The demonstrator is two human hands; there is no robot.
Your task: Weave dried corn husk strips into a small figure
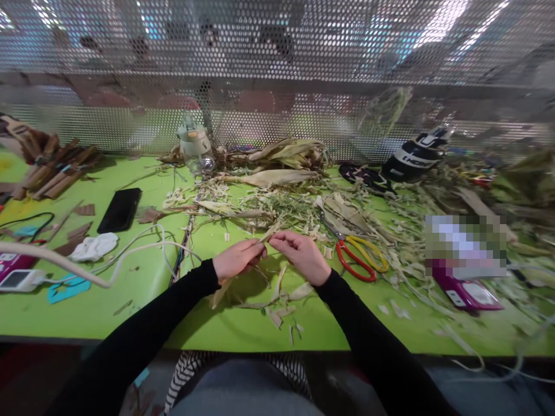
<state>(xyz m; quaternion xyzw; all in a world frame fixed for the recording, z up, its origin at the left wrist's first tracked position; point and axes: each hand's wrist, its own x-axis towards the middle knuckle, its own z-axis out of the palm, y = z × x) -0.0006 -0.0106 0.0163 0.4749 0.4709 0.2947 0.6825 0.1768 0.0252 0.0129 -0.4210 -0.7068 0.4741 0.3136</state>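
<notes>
Pale, dry husk strip sits pinched in the left hand, left of the scissors; the right hand, nearer the scissors, has fingertips at its end, whether gripping I cannot tell. Gentle, close-set pinches should prevent splitting.

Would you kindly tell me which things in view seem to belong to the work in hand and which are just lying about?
Seemingly part of the work:
pale dry strip, at the left hand and right hand
dry husks beyond the hands
red-and-yellow-handled scissors, not held

Seemingly just lying about:
black phone
crumpled white item
pale-lidded bottle
dark bottle
</notes>
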